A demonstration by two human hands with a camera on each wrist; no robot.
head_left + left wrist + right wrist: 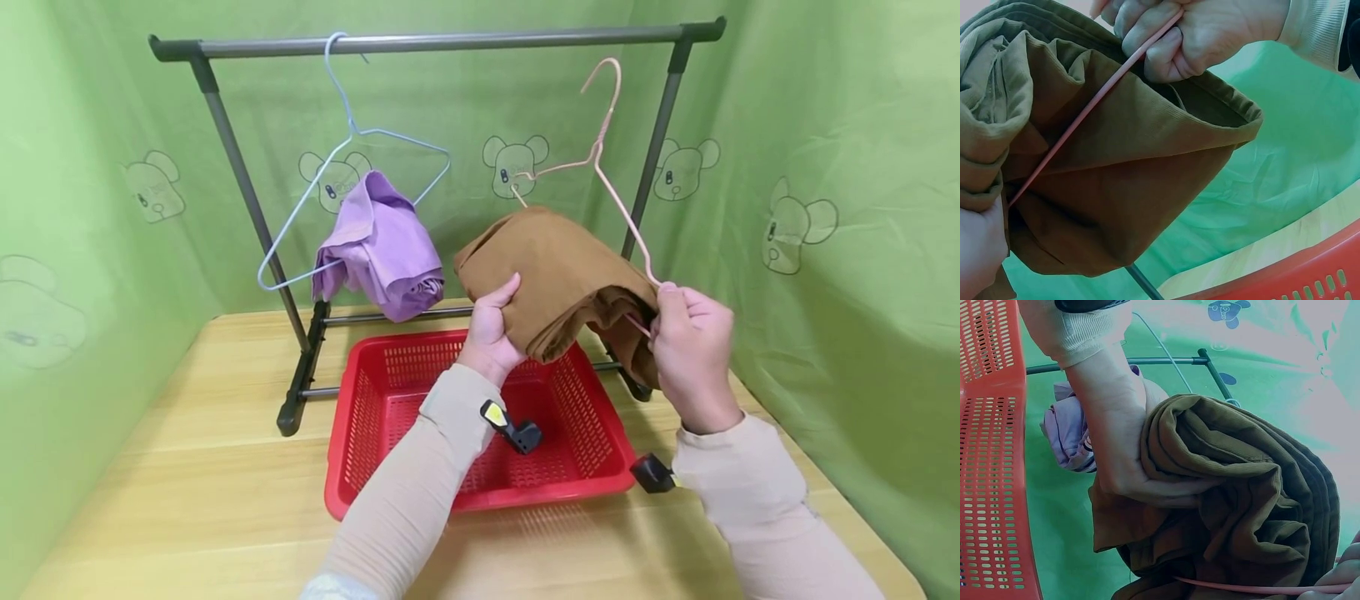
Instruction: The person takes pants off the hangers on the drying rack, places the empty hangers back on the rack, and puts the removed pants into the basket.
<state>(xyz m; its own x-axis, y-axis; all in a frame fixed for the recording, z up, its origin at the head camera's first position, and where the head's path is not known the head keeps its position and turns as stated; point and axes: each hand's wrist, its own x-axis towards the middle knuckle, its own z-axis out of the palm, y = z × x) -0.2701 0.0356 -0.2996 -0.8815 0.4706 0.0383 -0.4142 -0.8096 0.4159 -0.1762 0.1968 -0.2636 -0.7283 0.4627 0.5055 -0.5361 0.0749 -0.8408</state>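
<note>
My left hand (491,333) holds a folded brown garment (555,258) from its near left side, thumb on top; in the right wrist view its fingers reach in under the cloth folds. With my right hand (697,350) I grip the lower right corner of a pink wire hanger (597,154). The hanger's bottom bar runs from that fist into the fold of the garment, as the left wrist view shows. Its hook points up, below the rack's rail and off it. The garment is held above a red basket (540,493).
A grey clothes rack (465,42) stands on the wooden table (225,483). From its rail hangs a blue hanger (352,129) with a folded purple garment (382,250) over its bar. Green curtains (847,250) with bear prints enclose the back and sides.
</note>
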